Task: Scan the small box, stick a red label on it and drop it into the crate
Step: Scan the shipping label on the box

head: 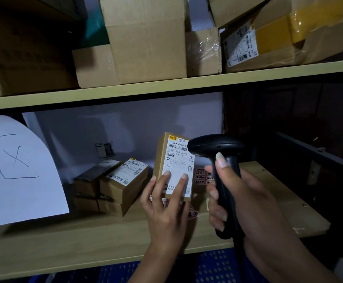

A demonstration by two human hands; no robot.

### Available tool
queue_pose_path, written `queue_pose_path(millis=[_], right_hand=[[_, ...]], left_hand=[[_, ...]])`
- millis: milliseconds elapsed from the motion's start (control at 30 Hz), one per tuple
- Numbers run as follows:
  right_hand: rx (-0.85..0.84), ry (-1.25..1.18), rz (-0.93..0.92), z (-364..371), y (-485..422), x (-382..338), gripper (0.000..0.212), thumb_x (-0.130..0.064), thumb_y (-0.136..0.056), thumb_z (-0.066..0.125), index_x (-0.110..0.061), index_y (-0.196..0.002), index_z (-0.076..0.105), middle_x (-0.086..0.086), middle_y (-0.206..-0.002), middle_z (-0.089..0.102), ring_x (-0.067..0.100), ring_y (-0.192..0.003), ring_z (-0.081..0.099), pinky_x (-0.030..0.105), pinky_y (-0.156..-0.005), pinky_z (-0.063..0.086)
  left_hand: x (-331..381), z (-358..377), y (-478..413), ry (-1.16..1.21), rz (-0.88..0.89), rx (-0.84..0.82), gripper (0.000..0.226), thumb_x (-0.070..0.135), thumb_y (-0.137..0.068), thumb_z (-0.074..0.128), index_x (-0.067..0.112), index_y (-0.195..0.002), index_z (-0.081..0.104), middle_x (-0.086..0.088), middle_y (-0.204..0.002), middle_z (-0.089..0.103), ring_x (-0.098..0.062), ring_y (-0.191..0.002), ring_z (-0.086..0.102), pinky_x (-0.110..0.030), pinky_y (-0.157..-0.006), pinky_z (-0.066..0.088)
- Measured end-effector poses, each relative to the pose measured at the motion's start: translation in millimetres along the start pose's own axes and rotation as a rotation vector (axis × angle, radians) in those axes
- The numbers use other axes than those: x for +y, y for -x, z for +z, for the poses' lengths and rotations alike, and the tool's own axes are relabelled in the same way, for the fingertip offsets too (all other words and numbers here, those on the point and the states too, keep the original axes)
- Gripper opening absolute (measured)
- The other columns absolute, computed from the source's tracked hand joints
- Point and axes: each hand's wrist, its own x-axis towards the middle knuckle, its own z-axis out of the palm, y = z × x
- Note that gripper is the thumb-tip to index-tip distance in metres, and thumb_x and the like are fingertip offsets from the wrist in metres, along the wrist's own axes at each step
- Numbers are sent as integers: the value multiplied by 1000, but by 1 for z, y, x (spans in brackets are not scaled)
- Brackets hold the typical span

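A small brown box (173, 160) with a white shipping label stands upright on the lower shelf (68, 248). My left hand (166, 203) holds it from below, two fingertips pressed on the label. My right hand (246, 199) grips a black handheld scanner (221, 160), whose head sits just right of the box's barcode and covers the label's right edge. A sheet of red labels (202, 176) lies on the shelf behind the box and scanner. The blue perforated crate (213, 266) shows below the shelf's front edge.
Several more small labelled boxes (113, 186) are stacked left of my left hand. A white paper sheet (17, 170) with drawn marks hangs at the far left. Large cardboard cartons (146, 39) fill the upper shelf. Dark space lies to the right.
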Motion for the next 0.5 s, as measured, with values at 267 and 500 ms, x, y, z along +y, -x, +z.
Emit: queue_pose_path(millis=[267,500], right_hand=[[77,772,-126,-57,-40,12,16,-45,-94,64,-35,-103,56,-5,-82,68,13,-67,64,36,-63,48],[-12,1536,-66,-162,-136,71,68,-37,-95,60,-17,-155,33,13,-152,45,34,-128,59,43,-102,50]], left_hand=[[2,-17,-2,71,-125,-64,62,22,-75,90,27,-134,69,-9,-150,47,-37,-134,40,-11,-123,17],[-2,-31,-2,54,-191,-215,64,15,-70,96,21,-130,73,-17,-147,54,-48,-130,50,-13,-123,13]])
